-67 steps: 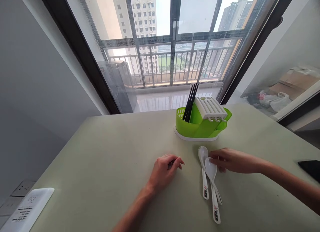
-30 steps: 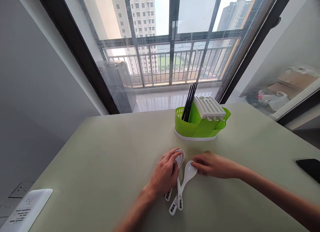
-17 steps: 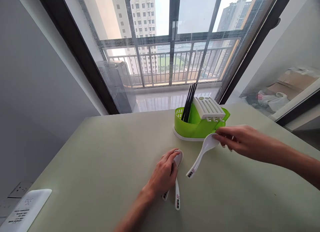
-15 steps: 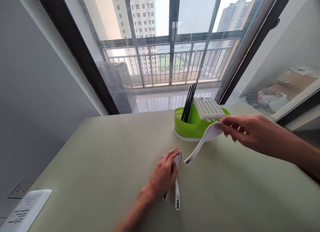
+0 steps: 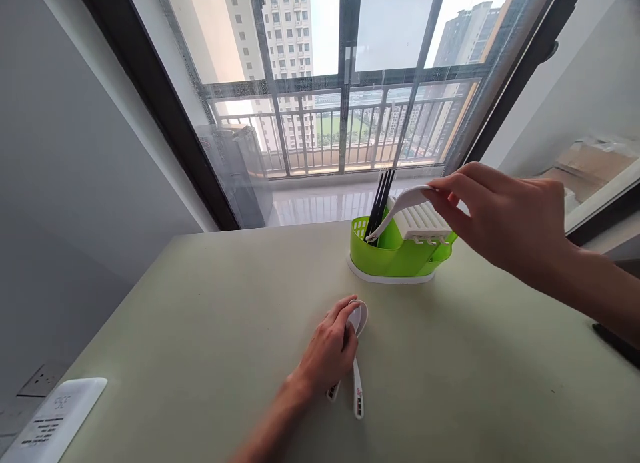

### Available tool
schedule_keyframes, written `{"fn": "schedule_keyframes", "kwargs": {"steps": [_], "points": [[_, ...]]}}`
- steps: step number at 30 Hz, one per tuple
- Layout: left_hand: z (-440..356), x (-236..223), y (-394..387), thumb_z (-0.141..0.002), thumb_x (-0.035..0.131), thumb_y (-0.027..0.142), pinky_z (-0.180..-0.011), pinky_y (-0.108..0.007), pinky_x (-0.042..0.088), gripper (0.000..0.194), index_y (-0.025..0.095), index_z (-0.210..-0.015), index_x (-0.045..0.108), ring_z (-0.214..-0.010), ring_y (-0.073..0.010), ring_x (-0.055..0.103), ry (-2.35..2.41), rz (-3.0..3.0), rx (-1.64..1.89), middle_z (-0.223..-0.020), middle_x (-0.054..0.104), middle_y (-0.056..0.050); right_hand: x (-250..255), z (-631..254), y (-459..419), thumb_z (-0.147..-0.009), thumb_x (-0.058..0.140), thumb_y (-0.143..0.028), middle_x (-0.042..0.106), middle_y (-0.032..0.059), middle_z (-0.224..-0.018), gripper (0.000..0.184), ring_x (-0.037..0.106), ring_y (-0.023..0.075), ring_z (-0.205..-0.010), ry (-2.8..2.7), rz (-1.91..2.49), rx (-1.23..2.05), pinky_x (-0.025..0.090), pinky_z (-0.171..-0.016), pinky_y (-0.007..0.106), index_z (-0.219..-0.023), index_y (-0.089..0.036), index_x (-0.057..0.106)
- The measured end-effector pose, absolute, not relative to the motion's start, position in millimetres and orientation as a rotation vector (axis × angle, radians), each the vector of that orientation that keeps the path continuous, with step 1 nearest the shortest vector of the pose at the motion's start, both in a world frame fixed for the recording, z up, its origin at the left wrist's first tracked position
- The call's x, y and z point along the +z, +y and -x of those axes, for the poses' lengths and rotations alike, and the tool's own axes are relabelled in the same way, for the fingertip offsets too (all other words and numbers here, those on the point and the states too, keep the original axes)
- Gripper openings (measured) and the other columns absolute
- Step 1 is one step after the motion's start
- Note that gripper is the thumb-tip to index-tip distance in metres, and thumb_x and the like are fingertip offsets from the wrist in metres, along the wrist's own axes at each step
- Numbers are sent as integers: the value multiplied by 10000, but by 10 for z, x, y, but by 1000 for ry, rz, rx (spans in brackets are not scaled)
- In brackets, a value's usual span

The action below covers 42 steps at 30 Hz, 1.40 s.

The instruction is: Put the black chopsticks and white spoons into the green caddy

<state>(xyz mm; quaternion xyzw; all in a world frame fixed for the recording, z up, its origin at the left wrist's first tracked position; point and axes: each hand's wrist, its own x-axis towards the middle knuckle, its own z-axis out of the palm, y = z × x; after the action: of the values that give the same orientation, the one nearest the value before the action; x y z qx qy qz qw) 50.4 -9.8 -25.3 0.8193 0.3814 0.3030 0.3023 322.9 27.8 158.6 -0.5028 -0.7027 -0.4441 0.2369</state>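
My right hand pinches a white soup spoon by the rim of its bowl. Its handle slants down to the left, with the tip at the left compartment of a green cutlery holder. Black chopsticks lean in that same compartment, and a white slotted rack tops the middle. On the table, my left hand is closed over two more white spoons, fingers on their bowls. Their handles stick out toward me, partly covered by the hand.
The holder stands near the far edge of the pale green table, before a glass door. At the near left lies a white device with a digital display. A dark object shows at the right edge beneath my right arm.
My right hand has lifted the spoon up and away from me, from in front of the holder to above it. The left hand stays on the spoons.
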Motion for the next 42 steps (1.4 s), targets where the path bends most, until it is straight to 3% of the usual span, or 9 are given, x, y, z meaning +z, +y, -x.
{"fn": "schedule_keyframes", "kwargs": {"steps": [11, 18, 22, 27, 32, 37, 42], "points": [[-506, -237, -108, -957, 418, 92, -1151, -410, 463, 508, 226, -1441, 497, -1370, -227, 540, 1021, -2104, 875, -1547, 484, -96, 1334, -3125, 271, -1002, 616, -328, 740, -16, -867, 199, 618, 106, -654, -2133, 1224, -1138, 277, -512, 256, -899, -196, 724], [-487, -241, -79, -936, 422, 56, -1208, -407, 391, 550, 232, -1451, 499, -1428, -212, 475, 1038, -2029, 968, -1556, 477, -82, 1183, -3038, 251, -1007, 600, -304, 715, 8, -854, 227, 618, 147, -747, -2207, 1195, -1002, 358, -604, 276, -859, -205, 741], [-479, -229, -57, -913, 458, 50, -1225, -427, 357, 566, 242, -1442, 524, -1436, -223, 461, 1058, -1922, 1018, -1541, 496, -74, 1121, -3014, 270, -1000, 581, -271, 712, 77, -1047, 227, 622, 234, -958, -2254, 1242, -884, 439, -807, 357, -855, -214, 746], [-484, -253, -25, -926, 521, 125, -1167, -410, 425, 518, 232, -1432, 554, -1398, -246, 502, 1030, -1745, 1068, -1544, 485, -97, 1080, -2998, 301, -986, 561, -240, 642, 132, -1247, 227, 542, 330, -1189, -2297, 1281, -794, 432, -924, 468, -861, -210, 748], [-511, -242, -23, -943, 558, 204, -1050, -356, 509, 489, 216, -1432, 558, -1286, -242, 601, 992, -1479, 1083, -1515, 524, -121, 1067, -2981, 318, -962, 564, -212, 605, 162, -1293, 193, 511, 359, -1231, -2304, 1322, -715, 428, -952, 494, -878, -183, 735], [-512, -134, -47, -924, 648, 305, -1003, -377, 526, 510, 211, -1420, 572, -1116, -244, 701, 930, -1195, 1064, -1309, 697, -140, 1109, -2921, 241, -950, 603, -282, 580, 161, -1339, 168, 477, 369, -1299, -2247, 1293, -644, 424, -1004, 523, -1070, -205, 692], [-482, -9, -47, -926, 683, 429, -930, -396, 563, 591, 233, -1464, 533, -1065, -283, 733, 850, -1052, 944, -1150, 773, -119, 1182, -2635, -35, -979, 568, -262, 699, 93, -1136, 118, 626, 276, -1091, -2253, 1144, -355, 493, -908, 431, -1037, -265, 671]]}}
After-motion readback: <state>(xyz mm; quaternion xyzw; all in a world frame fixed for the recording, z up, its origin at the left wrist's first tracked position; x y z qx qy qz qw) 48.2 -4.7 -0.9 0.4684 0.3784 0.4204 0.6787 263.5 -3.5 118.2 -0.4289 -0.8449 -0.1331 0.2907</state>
